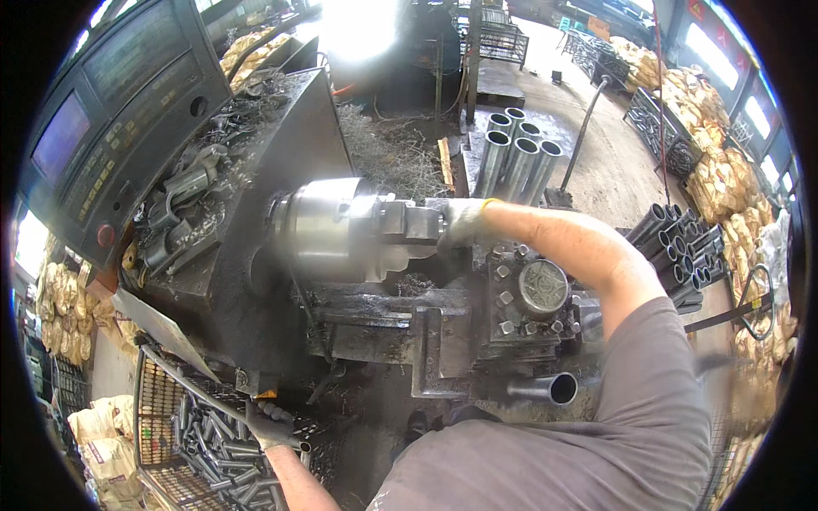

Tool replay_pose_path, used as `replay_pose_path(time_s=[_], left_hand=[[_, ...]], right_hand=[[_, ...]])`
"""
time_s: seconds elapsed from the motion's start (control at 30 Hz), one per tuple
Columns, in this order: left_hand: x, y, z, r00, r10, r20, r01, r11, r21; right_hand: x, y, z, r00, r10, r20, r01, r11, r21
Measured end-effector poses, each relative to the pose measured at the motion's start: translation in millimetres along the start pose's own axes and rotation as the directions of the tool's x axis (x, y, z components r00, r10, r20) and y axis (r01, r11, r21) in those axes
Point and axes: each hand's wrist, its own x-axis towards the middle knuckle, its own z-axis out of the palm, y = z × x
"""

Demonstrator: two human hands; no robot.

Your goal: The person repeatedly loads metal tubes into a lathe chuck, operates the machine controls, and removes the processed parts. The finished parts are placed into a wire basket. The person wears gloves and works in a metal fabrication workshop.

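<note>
Space separates right hand at chuck's edge from left hand (fingers: can't tell).

Upper centre: a glaring white light stands left of a dark upright post; a black wire crate lies beyond the post. Middle ground: a narrow wooden strip rests among tangled metal shavings. Upper right: a red cable hangs in front of stacked brown sacks, with a bright window in the wall above. Left margin: further tan sacks; lower left: pale sacks.
</note>
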Motion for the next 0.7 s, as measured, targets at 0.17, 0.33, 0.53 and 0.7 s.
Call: replay_pose_path(time_s=[0.17,0.33,0.53,0.7], left_hand=[[21.1,-5.0,-3.5,0.964,0.264,-0.008,-0.243,0.899,0.365],[36.1,16.0,-52.5,0.794,0.608,-0.030,-0.322,0.461,0.827],[-116.9,67.5,167.0,-0.329,0.576,0.748,-0.495,-0.780,0.383],[-100.6,143.9,369.3,0.248,0.565,0.787,-0.316,-0.721,0.617]], right_hand=[[8.0,31.6,5.0,0.982,-0.167,-0.082,0.152,0.973,-0.172],[-119.5,-25.6,-23.5,0.894,-0.147,-0.423,0.102,0.986,-0.129],[-295.9,5.3,69.2,0.475,-0.074,-0.877,0.499,0.844,0.199],[-354.2,48.6,172.6,0.365,0.245,-0.898,0.453,0.796,0.402]])
